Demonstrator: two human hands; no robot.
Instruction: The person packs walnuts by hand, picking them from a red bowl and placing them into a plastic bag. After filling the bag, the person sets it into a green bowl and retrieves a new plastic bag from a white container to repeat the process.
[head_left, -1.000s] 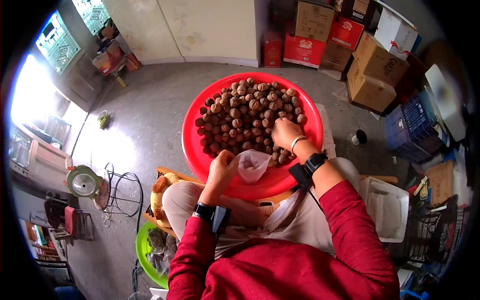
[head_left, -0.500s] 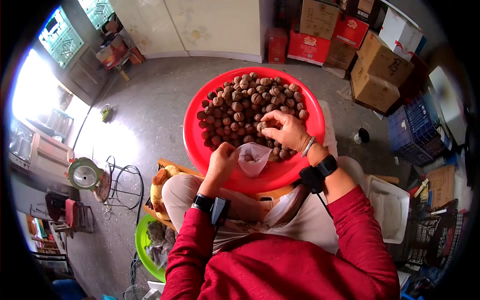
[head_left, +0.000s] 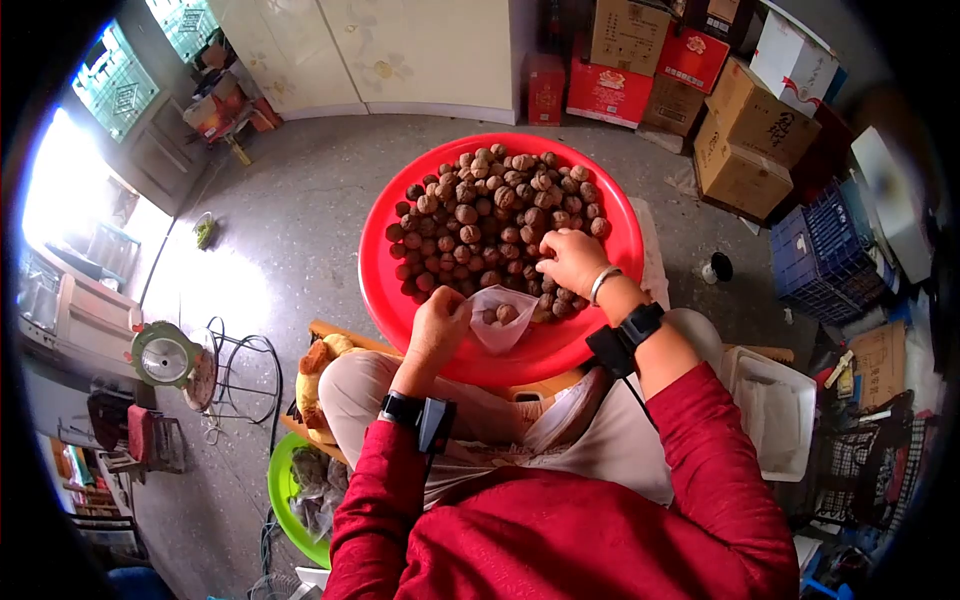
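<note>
A large red basin (head_left: 490, 370) holds many brown walnuts (head_left: 465, 214) in front of me. My left hand (head_left: 438, 325) is closed on the edge of a small translucent plastic bag (head_left: 502, 332) at the basin's near side. Several walnuts show inside the bag, whose mouth stands open. To the right of the bag, my right hand (head_left: 577, 262) is over the walnuts at the right of the pile, fingers bent down and together; what lies between its fingertips is hidden.
A green basin (head_left: 284, 500) with plastic bags stands at lower left, a white tray (head_left: 798, 430) at right. Cardboard boxes (head_left: 742, 165) and a blue crate (head_left: 815, 262) line the right side. A cable and a round lamp (head_left: 163, 355) are at left.
My right hand has let go of the walnut it held near the bag and moved over the pile. More walnuts show in the bag. The view has shifted slightly.
</note>
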